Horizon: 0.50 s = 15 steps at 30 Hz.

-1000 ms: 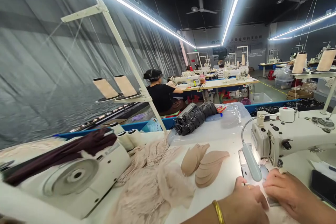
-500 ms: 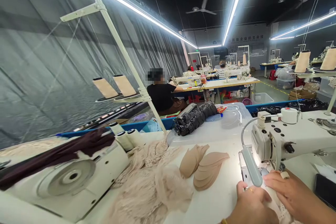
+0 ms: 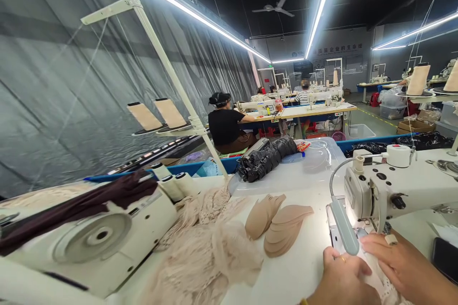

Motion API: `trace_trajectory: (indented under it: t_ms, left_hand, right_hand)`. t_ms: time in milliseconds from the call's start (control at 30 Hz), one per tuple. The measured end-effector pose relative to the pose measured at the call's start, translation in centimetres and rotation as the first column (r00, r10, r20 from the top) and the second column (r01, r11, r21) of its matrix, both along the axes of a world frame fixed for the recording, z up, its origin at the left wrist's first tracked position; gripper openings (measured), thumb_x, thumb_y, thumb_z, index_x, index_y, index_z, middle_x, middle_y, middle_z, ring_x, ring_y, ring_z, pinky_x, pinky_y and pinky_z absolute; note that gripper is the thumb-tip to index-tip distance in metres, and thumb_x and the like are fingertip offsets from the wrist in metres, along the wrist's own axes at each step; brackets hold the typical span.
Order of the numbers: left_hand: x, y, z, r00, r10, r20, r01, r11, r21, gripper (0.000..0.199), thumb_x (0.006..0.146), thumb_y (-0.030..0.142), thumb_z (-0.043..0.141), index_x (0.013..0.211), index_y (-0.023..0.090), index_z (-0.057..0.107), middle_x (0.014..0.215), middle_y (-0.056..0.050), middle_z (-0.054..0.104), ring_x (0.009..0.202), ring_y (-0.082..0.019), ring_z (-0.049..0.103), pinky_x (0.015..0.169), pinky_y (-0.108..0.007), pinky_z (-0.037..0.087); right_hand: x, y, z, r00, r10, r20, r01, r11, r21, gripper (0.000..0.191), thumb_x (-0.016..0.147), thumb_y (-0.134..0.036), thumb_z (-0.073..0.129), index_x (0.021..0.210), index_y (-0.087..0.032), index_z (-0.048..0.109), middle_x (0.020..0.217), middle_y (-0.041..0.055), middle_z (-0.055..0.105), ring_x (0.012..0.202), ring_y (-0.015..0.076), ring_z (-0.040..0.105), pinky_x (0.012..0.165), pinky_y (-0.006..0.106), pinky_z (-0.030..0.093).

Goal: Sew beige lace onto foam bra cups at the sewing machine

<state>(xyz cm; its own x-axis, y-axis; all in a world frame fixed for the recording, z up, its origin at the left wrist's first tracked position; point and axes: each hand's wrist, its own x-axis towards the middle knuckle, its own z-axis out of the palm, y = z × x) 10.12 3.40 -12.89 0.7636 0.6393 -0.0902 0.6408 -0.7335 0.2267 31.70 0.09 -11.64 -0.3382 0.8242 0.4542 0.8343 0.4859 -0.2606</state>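
Observation:
At the sewing machine (image 3: 397, 188), both my hands are low at the right, close to the needle area. My left hand (image 3: 345, 274) has its fingers curled down onto pale lace fabric (image 3: 388, 291), with the thumb near the grey lamp (image 3: 344, 228); its fingertips are partly hidden. Beside it, my right hand (image 3: 390, 259) lies over the same fabric, fingers stretched toward the presser foot and a ring on one finger. The needle itself is hidden. Beige cup-shaped pieces (image 3: 288, 231) lie in two fanned stacks left of my hands.
A heap of beige lace (image 3: 200, 252) spreads to the left, against a second machine (image 3: 96, 238) with dark cloth on it. Behind are a black plastic bundle (image 3: 268, 158) and a clear plastic lid (image 3: 318, 162). A phone-like dark object (image 3: 445, 257) lies far right. A co-worker (image 3: 225, 124) sits ahead.
The camera view has shifted slightly. Both hands stay at almost the same place on the fabric beside the machine, with no clear change in their hold.

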Motion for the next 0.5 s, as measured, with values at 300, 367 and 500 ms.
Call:
trace_trajectory:
  t_ms: [300, 367, 500]
  left_hand:
    - [-0.8, 1.1, 2.8, 0.986, -0.152, 0.074, 0.150, 0.988, 0.039, 0.024, 0.082, 0.040, 0.080, 0.103, 0.028, 0.076, 0.102, -0.004, 0.066, 0.096, -0.029, 0.063, 0.076, -0.037, 0.050]
    - [-1.5, 1.5, 4.1, 0.972, -0.217, 0.088, 0.216, 0.976, 0.020, 0.018, 0.082, 0.040, 0.080, 0.093, 0.027, 0.076, 0.105, -0.003, 0.069, 0.102, -0.028, 0.065, 0.084, -0.038, 0.048]
    - [-3.1, 1.9, 6.6, 0.958, -0.262, 0.114, 0.258, 0.965, 0.046, 0.020, 0.090, 0.046, 0.073, 0.088, 0.026, 0.073, 0.101, -0.001, 0.073, 0.105, -0.027, 0.066, 0.098, -0.043, 0.043]
  right_hand:
    - [0.6, 0.0, 0.5, 1.000, -0.006, -0.003, 0.006, 0.997, -0.080, 0.044, 0.092, -0.013, 0.047, 0.111, -0.034, 0.081, 0.101, 0.0053, 0.082, 0.085, 0.0286, 0.077, 0.079, 0.038, 0.064]
    - [0.7, 0.1, 0.3, 1.000, 0.004, 0.008, -0.003, 0.996, -0.088, 0.045, 0.092, -0.013, 0.048, 0.114, -0.035, 0.080, 0.103, 0.0048, 0.082, 0.086, 0.0284, 0.077, 0.078, 0.038, 0.064]
    - [0.9, 0.4, -0.2, 0.999, 0.033, 0.039, -0.030, 0.997, -0.074, 0.045, 0.094, -0.013, 0.049, 0.122, -0.033, 0.077, 0.111, 0.0061, 0.081, 0.090, 0.0273, 0.076, 0.075, 0.036, 0.062]
